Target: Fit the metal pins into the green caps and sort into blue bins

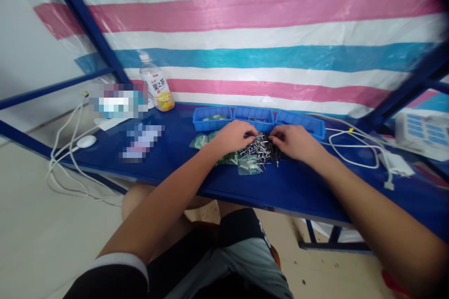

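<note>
A heap of thin silvery metal pins, which look like rivets [262, 145], lies on the blue desk between my hands. My left hand [235, 135] rests at the heap's left side with its fingers curled and the thumb near the fingertips. At the right side, my right hand [293, 142] bends its fingers into a pinch. What either hand holds is too small to make out. Small greenish clear plastic bags [249, 164] of parts lie partly beneath and beside my left hand. Behind the heap stand three blue bins in a row: left [213, 124], middle [268, 126], right [317, 131].
A bottle with a fruit label [160, 91] stands at the back left. Left of it are a blurred-out pack [119, 103] and a white mouse [86, 141]. White cables [372, 166] with a white adapter [398, 164] lie right. Blue frame posts and a striped sheet [245, 14] close off the back.
</note>
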{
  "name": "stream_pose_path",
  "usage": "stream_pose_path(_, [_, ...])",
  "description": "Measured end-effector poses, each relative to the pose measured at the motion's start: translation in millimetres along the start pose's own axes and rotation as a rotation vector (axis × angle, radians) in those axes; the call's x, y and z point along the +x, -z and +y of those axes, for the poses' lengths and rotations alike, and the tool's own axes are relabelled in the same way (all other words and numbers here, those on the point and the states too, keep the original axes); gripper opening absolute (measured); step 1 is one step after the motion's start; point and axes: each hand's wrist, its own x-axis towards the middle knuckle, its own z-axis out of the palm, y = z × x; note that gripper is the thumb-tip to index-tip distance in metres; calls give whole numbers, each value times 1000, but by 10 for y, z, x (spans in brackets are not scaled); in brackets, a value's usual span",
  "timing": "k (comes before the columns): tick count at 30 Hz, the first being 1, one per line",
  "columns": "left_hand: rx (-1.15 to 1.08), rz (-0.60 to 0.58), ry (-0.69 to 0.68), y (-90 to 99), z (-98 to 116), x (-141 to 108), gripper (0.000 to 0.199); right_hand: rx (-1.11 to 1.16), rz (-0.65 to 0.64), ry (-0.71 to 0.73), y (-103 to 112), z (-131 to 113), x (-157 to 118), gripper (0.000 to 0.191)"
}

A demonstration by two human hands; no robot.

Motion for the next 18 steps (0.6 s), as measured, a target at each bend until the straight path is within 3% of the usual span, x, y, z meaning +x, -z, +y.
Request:
stream_pose_path(8, [-90, 86, 32, 33, 74, -16, 39, 81, 238, -8, 161, -126, -24, 13])
stream_pose_path(11, [-106, 109, 35, 37, 78, -9, 36, 168, 317, 41, 157, -204, -29, 14])
stream_pose_path(18, [-249, 164, 57, 83, 138, 6, 20, 410, 304, -12, 64, -212, -3, 13])
